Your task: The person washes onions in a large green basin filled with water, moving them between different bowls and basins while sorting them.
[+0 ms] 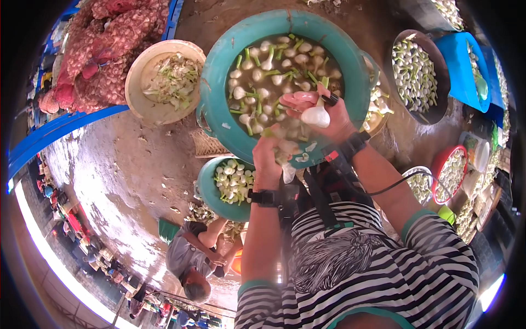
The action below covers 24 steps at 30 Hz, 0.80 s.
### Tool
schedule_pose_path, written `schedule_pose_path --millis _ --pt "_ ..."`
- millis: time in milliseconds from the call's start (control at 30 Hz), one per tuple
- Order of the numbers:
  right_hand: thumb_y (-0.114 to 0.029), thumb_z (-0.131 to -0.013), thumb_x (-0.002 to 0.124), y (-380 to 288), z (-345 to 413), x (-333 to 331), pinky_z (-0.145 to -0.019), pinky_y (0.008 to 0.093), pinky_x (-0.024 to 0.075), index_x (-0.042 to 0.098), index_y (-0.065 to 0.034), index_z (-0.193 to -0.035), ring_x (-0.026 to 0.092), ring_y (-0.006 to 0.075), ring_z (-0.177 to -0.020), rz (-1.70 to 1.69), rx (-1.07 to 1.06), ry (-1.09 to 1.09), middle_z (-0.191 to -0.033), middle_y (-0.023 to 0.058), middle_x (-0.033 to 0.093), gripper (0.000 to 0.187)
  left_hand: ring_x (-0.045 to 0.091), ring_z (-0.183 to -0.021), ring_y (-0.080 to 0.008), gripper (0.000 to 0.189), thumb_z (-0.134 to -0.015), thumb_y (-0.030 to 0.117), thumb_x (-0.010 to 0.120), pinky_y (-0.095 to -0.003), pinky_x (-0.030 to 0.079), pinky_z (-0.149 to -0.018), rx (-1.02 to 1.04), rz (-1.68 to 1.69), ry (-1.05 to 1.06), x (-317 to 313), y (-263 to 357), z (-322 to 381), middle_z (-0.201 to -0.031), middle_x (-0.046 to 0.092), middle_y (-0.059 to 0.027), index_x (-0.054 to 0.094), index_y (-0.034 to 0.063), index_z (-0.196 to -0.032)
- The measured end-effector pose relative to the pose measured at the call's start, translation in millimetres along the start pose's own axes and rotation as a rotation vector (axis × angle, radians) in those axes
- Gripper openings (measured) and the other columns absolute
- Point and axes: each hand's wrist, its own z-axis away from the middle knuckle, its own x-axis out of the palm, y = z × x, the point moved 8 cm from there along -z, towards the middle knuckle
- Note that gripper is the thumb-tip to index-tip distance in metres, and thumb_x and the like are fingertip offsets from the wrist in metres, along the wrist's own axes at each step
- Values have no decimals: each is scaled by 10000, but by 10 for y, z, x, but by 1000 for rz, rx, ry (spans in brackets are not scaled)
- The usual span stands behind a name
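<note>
My right hand (pixel 341 123) holds a white garlic bulb (pixel 315 117) with a short green stem. A small black object (pixel 329 99) lies across the fingers of that hand; its kind is unclear. Lower and to the left, my left hand (pixel 266 158) grips loose pale garlic skins (pixel 287 150), blurred and hanging down. Both hands are over the near side of a large teal plastic tub (pixel 218 78). Many garlic bulbs (pixel 258 75) with cut green stems float in its brown water. Bits of wet peel (pixel 303 157) stick to the near rim.
A teal basin (pixel 205 181) of garlic bulbs stands near my left arm. Beyond it, a person (pixel 191 255) sits low. At left are a cream basin (pixel 137 82) of peelings and red mesh sacks (pixel 111 45) of garlic. Brown (pixel 441 78), blue (pixel 450 57) and red (pixel 465 158) containers stand right.
</note>
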Motion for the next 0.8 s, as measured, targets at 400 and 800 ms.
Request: schedule_pose_path --millis 400,800 --pt "-199 -912 477 -1 33 -310 -877 299 438 580 15 -1054 542 147 -994 898 -61 288 -1122 95 580 276 628 -780 -211 221 -813 110 603 -342 520 -608 -62 126 26 447 112 22 -932 631 -92 581 -8 -999" --pt "-190 -894 479 106 141 -143 -685 287 479 590 4 -1002 598 180 -805 1020 -515 302 -881 84 600 248 538 -550 -72 280 -701 183 701 -238 432 -466 29 -353 188 271 228 -19 -626 611 -59 637 -81 -764"
